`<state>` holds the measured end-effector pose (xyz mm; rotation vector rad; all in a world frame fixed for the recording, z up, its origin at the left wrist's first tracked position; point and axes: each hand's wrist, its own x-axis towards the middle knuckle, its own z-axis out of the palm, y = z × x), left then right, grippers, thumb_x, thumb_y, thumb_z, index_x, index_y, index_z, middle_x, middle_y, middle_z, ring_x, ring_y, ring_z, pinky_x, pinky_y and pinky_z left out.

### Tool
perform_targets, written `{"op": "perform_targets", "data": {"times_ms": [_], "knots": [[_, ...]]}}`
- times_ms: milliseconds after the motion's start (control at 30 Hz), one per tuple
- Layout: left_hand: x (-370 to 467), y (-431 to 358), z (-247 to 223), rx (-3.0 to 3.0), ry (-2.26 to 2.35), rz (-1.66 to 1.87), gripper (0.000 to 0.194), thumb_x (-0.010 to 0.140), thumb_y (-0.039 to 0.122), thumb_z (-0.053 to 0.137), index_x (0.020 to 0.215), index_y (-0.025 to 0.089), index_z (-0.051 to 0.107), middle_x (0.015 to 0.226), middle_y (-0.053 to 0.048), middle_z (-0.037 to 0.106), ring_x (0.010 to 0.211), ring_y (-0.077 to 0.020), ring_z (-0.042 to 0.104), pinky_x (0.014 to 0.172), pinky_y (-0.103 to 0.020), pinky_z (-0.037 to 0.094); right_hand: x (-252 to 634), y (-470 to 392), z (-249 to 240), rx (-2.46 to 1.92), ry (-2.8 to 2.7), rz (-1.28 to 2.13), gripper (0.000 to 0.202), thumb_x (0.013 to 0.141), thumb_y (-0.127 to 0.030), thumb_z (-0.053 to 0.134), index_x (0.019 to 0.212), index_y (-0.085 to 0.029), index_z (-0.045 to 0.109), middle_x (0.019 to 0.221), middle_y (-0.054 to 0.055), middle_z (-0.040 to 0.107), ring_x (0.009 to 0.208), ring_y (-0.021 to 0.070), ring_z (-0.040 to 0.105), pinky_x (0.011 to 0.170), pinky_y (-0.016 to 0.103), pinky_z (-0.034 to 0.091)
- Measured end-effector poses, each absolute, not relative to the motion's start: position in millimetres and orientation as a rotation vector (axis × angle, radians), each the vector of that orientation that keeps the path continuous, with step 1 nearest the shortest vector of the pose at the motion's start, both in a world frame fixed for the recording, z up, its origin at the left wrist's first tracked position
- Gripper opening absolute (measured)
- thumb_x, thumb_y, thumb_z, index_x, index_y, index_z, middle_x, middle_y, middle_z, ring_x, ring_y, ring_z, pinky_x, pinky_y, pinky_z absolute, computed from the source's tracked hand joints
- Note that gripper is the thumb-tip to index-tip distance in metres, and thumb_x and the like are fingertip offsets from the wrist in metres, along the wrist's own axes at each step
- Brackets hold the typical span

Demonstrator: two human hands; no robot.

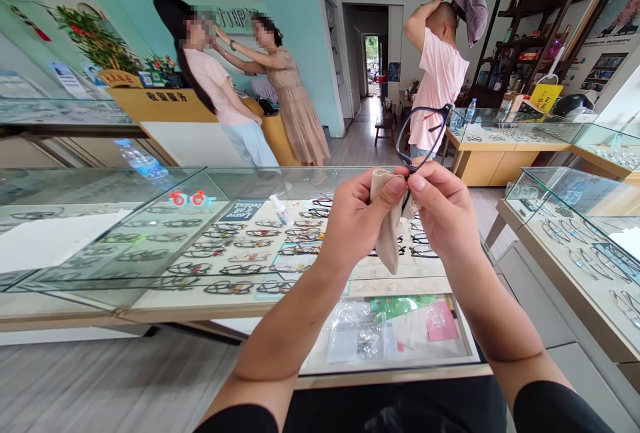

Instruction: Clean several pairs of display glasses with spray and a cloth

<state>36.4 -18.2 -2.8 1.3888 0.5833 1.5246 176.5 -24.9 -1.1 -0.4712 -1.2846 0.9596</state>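
Dark-framed eyeglasses (445, 112) are held up over the glass counter, tilted, with one rim standing above my fingers. My left hand (350, 216) is closed on a beige cleaning cloth (387, 250), its thumb pressing the cloth against the lower part of the frame. The cloth hangs down below the fingers. My right hand (445, 210) pinches the eyeglasses near the middle with thumb and fingertips. The other half of the frame is mostly hidden by the hands and cloth.
A glass display case (235, 180) with rows of eyeglasses stands before me, a white spray bottle (281, 210) and red toy glasses (193, 198) on it. Beneath my arms, an open drawer (390, 370) holds papers and plastic bags. Several people stand beyond; another case (575, 193) is right.
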Motion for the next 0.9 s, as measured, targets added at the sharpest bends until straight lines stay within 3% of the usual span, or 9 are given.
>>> {"op": "perform_targets", "data": {"times_ms": [233, 433, 733, 900], "knots": [[26, -6, -7, 1.507, 0.611, 1.389, 0.057, 0.085, 0.075, 0.080, 0.078, 0.019, 0.075, 0.067, -0.001, 0.068, 0.060, -0.0132, 0.057, 0.055, -0.025, 0.044, 186, -17, 0, -0.514, -1.238, 0.935, 0.031, 0.082, -0.057, 0.091, 0.083, -0.029, 0.078, 0.095, 0.000, 0.073, 0.097, 0.0187, 0.070, 0.090, 0.034, 0.060], [12, 0, 1, 1.520, 0.709, 1.517, 0.047, 0.087, 0.069, 0.083, 0.089, 0.022, 0.082, 0.077, -0.004, 0.076, 0.067, -0.0174, 0.066, 0.057, -0.028, 0.047, 210, -12, 7, -0.546, -1.215, 0.935, 0.036, 0.083, -0.061, 0.089, 0.087, -0.029, 0.074, 0.110, 0.000, 0.079, 0.095, 0.0170, 0.074, 0.086, 0.032, 0.065], [-17, 6, 13, 1.612, 0.840, 1.567, 0.031, 0.094, 0.052, 0.082, 0.085, 0.022, 0.083, 0.073, -0.004, 0.072, 0.073, -0.0183, 0.067, 0.070, -0.031, 0.051, 232, -12, 14, -0.566, -1.412, 1.095, 0.043, 0.080, -0.061, 0.093, 0.085, -0.025, 0.070, 0.097, 0.004, 0.081, 0.098, 0.0226, 0.080, 0.080, 0.036, 0.066], [-25, 19, 8, 1.546, 0.814, 1.553, 0.035, 0.088, 0.056, 0.088, 0.086, 0.021, 0.082, 0.078, -0.005, 0.077, 0.074, -0.0185, 0.069, 0.066, -0.029, 0.053, 230, -11, 14, -0.556, -1.391, 1.097, 0.043, 0.079, -0.061, 0.093, 0.083, -0.025, 0.070, 0.094, 0.002, 0.080, 0.098, 0.0223, 0.080, 0.082, 0.038, 0.066]]}}
